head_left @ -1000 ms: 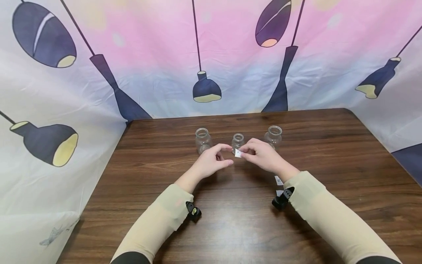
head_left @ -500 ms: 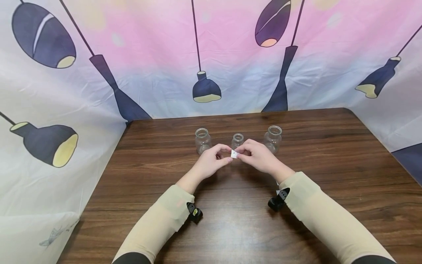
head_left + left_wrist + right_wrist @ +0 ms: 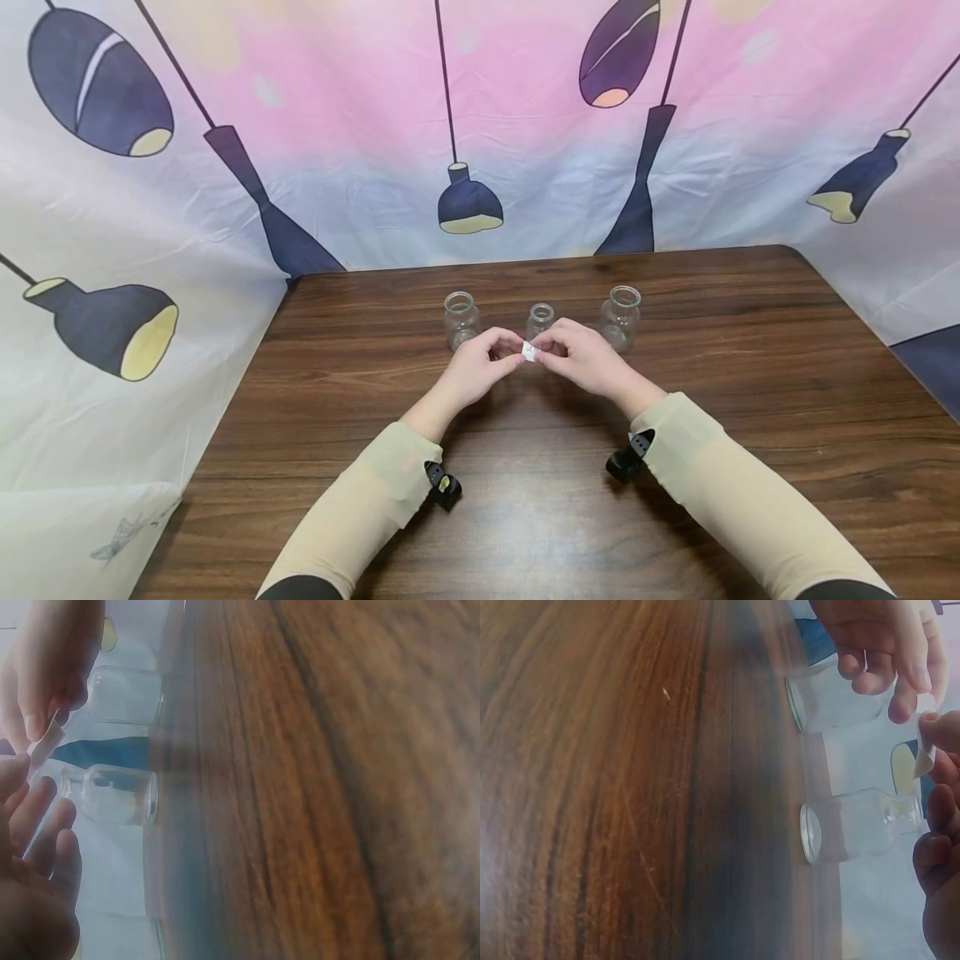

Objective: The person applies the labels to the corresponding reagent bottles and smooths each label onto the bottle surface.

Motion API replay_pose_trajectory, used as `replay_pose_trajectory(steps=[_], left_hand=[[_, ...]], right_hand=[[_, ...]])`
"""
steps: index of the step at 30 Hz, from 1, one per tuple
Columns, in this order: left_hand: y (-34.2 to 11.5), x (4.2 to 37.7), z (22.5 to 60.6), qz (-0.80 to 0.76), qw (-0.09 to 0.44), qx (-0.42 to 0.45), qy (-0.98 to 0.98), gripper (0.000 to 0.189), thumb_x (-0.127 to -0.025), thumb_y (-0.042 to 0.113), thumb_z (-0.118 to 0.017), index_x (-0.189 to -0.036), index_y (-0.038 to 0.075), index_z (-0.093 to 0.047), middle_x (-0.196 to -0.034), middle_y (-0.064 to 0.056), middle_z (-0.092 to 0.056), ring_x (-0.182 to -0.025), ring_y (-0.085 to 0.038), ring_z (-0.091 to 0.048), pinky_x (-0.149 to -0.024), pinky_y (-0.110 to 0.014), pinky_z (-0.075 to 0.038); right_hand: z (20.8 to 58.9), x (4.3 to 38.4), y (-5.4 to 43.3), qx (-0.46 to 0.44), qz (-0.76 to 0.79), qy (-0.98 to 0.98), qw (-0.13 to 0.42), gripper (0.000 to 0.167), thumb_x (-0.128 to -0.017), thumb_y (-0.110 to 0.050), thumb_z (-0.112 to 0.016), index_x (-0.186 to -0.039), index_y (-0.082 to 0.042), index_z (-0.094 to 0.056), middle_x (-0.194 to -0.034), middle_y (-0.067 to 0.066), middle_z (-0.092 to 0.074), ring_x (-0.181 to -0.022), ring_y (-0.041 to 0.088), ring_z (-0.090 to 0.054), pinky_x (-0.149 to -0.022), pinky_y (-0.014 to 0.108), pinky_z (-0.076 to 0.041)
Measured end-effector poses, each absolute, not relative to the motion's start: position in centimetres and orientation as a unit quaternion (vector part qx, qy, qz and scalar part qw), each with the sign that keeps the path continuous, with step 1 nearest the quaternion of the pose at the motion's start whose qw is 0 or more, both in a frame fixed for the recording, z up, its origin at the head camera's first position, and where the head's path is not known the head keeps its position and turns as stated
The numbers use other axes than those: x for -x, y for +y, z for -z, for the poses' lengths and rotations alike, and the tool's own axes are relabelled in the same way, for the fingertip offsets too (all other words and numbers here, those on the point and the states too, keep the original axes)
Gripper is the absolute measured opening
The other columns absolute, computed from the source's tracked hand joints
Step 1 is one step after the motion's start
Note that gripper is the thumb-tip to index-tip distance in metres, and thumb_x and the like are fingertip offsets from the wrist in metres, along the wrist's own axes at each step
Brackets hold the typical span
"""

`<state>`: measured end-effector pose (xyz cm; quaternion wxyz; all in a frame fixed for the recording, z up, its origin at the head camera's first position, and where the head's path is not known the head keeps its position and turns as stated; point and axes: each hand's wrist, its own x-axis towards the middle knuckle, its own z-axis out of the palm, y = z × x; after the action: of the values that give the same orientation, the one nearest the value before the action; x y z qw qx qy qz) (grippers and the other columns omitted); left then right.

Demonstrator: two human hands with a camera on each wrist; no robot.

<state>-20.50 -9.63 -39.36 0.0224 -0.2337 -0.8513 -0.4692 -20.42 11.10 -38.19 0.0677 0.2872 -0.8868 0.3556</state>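
My right hand [image 3: 585, 358] pinches a small white label [image 3: 529, 351] with dark writing between thumb and fingertips. From the other side, the thumb and index fingertip of my left hand [image 3: 476, 367] meet at the label's left edge and pinch it. In the right wrist view the label [image 3: 925, 761] hangs down past the right thumb, its lower end slightly bent. Directly behind both hands stands a small glass jar [image 3: 540, 315], upright and without a lid, its lower part hidden by the fingers. In the left wrist view the left hand's other fingers [image 3: 66, 855] spread loosely.
Two larger open glass jars flank the small one: a left jar [image 3: 461, 318] and a right jar [image 3: 619, 317]. All stand on a brown wooden table [image 3: 360, 375]. A printed cloth [image 3: 375, 167] with lamp drawings hangs behind the table's far edge.
The right hand has brought the label leftward to the left hand, whose thumb and index finger have closed onto its edge. White labels lying near the right wrist are now covered by it.
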Motion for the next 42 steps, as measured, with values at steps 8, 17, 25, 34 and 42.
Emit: replay_pose_trajectory(steps=[8,17,25,34,42], left_hand=[[-9.6,20.3,39.4,0.461,0.027,0.233,-0.856,0.009,-0.087,0.015,-0.066,-0.094,0.009,-0.065,-0.086,0.003,-0.066,-0.078,-0.010,-0.057,-0.071,-0.027,-0.047],[-9.7,20.3,39.2,0.488,0.007,0.216,-0.846,0.005,-0.087,0.011,-0.066,-0.089,0.007,-0.065,-0.081,0.001,-0.065,-0.076,-0.011,-0.057,-0.070,-0.026,-0.046],[-9.7,20.3,39.2,0.508,-0.024,0.214,-0.834,0.007,-0.086,0.014,-0.067,-0.088,0.008,-0.067,-0.078,0.002,-0.064,-0.075,-0.010,-0.057,-0.068,-0.025,-0.046],[-9.6,20.3,39.0,0.518,-0.064,0.205,-0.828,0.012,-0.089,0.011,-0.064,-0.092,-0.001,-0.066,-0.083,-0.021,-0.066,-0.080,-0.028,-0.063,-0.069,-0.028,-0.047],[-9.7,20.1,39.0,0.549,-0.077,0.212,-0.805,0.015,-0.092,0.012,-0.061,-0.095,-0.002,-0.065,-0.082,-0.013,-0.068,-0.079,-0.022,-0.066,-0.076,-0.044,-0.052]], right_hand=[[38.5,20.4,10.9,-0.292,-0.366,-0.880,0.073,0.015,-0.086,-0.015,-0.068,-0.101,-0.011,-0.069,-0.088,-0.002,-0.056,-0.073,0.013,-0.051,-0.064,0.029,-0.044],[38.5,20.3,10.5,-0.303,-0.375,-0.873,0.068,0.012,-0.087,-0.014,-0.067,-0.098,-0.014,-0.064,-0.093,-0.002,-0.056,-0.073,0.011,-0.051,-0.065,0.030,-0.045],[38.5,20.0,10.0,-0.303,-0.376,-0.873,0.074,0.011,-0.087,-0.020,-0.068,-0.096,-0.014,-0.067,-0.086,-0.005,-0.057,-0.071,0.010,-0.051,-0.063,0.028,-0.045],[38.5,19.8,9.8,-0.295,-0.382,-0.873,0.062,0.012,-0.087,-0.016,-0.066,-0.098,-0.011,-0.068,-0.084,-0.005,-0.062,-0.073,0.009,-0.055,-0.064,0.028,-0.047],[38.5,19.6,9.8,-0.291,-0.402,-0.866,0.059,0.014,-0.086,-0.015,-0.067,-0.099,-0.010,-0.069,-0.085,-0.004,-0.064,-0.074,0.009,-0.057,-0.066,0.028,-0.048]])
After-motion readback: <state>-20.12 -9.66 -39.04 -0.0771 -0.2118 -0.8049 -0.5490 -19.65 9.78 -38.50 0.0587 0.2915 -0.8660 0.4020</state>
